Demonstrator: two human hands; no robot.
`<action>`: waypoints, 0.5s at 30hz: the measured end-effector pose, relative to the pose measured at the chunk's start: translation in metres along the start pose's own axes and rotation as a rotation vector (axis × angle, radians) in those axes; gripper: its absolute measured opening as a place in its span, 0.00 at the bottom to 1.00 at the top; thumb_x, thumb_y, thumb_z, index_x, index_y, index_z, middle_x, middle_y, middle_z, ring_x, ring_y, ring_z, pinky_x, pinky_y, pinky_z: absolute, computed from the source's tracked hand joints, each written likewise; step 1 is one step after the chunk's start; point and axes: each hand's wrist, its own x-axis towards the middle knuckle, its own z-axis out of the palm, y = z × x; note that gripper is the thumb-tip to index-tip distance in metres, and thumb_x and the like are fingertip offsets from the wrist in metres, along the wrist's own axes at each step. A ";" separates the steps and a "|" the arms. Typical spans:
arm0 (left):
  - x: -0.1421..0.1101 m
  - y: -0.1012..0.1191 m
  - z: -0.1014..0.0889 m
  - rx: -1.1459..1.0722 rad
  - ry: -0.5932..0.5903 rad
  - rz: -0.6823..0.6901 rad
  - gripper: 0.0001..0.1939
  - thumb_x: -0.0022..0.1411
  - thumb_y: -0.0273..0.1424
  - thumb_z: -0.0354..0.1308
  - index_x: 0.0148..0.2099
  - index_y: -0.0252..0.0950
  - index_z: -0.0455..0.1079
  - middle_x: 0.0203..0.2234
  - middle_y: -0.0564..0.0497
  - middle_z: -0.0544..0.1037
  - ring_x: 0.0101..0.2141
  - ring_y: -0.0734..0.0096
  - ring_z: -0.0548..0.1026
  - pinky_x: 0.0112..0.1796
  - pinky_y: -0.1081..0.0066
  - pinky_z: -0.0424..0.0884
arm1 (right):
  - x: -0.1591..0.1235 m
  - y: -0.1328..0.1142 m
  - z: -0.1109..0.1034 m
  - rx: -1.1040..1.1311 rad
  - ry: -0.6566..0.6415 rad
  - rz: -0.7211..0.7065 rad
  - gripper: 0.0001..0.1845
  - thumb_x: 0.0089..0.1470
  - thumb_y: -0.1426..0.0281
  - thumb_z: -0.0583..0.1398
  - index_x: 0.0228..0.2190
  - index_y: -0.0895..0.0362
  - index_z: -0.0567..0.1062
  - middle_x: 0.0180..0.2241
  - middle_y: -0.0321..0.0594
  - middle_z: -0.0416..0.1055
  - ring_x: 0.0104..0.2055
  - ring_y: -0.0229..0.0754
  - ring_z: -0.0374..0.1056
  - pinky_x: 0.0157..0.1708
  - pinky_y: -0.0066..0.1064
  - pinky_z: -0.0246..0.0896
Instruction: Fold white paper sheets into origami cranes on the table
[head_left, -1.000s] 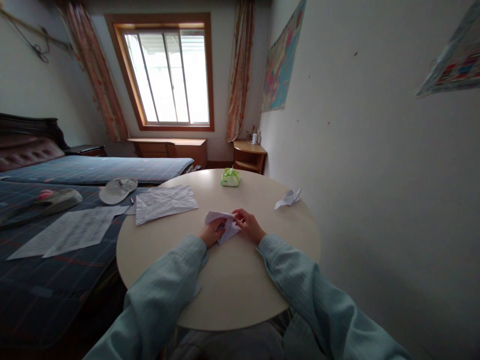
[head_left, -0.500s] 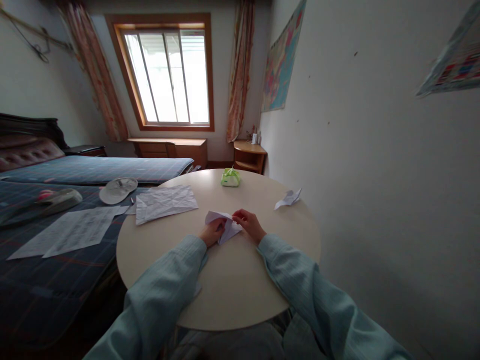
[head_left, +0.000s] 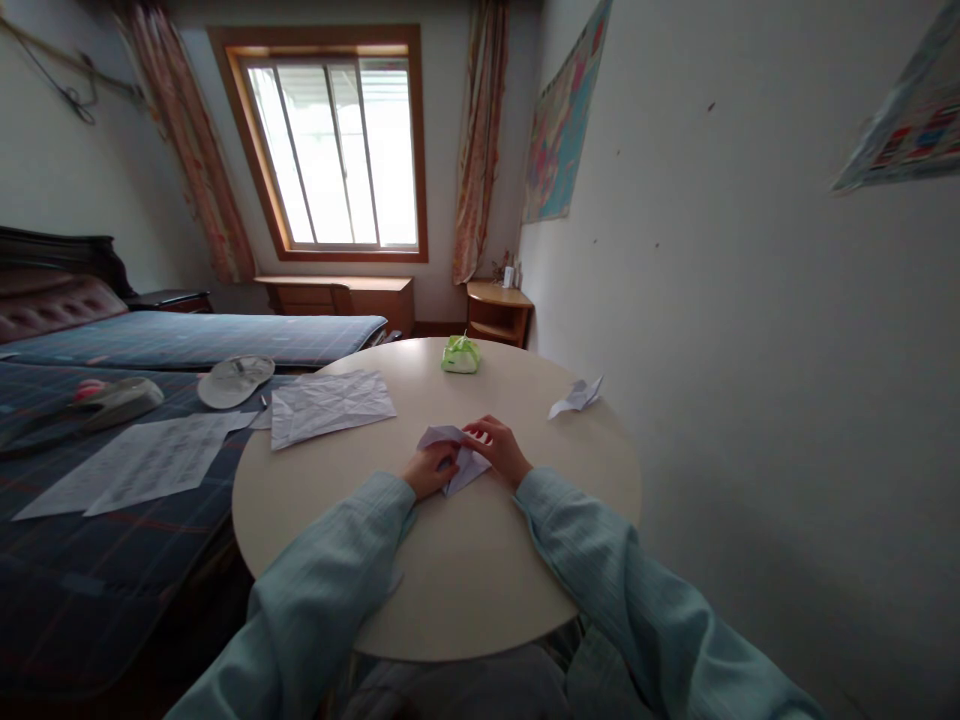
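Observation:
A small folded white paper (head_left: 459, 462) lies on the round beige table (head_left: 465, 570) in front of me. My left hand (head_left: 427, 470) pinches its left side with fingers closed. My right hand (head_left: 499, 450) grips its upper right part, fingers curled over a flap. Both arms wear pale blue sleeves.
A creased white sheet (head_left: 330, 405) lies at the table's left. A green tissue pack (head_left: 460, 355) sits at the far edge, a small folded paper piece (head_left: 576, 397) at the right. The bed (head_left: 112, 460) on the left holds printed sheets, a cap (head_left: 234, 380) and a shoe. A wall stands close on the right.
The paper's raised flap has come down flatter and shifted slightly right. My right hand has moved a little toward the left hand over the fold.

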 end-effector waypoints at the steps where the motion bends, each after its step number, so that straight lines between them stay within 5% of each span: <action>1: 0.000 -0.001 0.000 0.000 -0.002 0.008 0.03 0.49 0.28 0.50 0.27 0.34 0.63 0.34 0.48 0.71 0.34 0.69 0.67 0.37 0.70 0.63 | 0.000 0.000 0.000 -0.008 0.002 -0.001 0.14 0.44 0.59 0.57 0.28 0.57 0.73 0.26 0.37 0.64 0.26 0.33 0.61 0.24 0.24 0.57; 8: -0.002 0.003 -0.001 0.026 -0.024 0.003 0.05 0.50 0.31 0.52 0.28 0.35 0.64 0.44 0.46 0.69 0.42 0.66 0.66 0.43 0.70 0.61 | 0.000 -0.003 -0.002 -0.091 0.028 -0.019 0.13 0.47 0.61 0.55 0.25 0.58 0.70 0.22 0.36 0.63 0.23 0.32 0.59 0.25 0.24 0.55; 15: 0.001 0.010 -0.001 0.052 0.007 -0.025 0.11 0.55 0.35 0.46 0.31 0.34 0.67 0.34 0.47 0.73 0.34 0.70 0.69 0.36 0.71 0.64 | -0.002 -0.011 -0.001 -0.114 0.018 0.045 0.12 0.46 0.62 0.55 0.21 0.59 0.64 0.18 0.32 0.59 0.20 0.31 0.54 0.22 0.23 0.50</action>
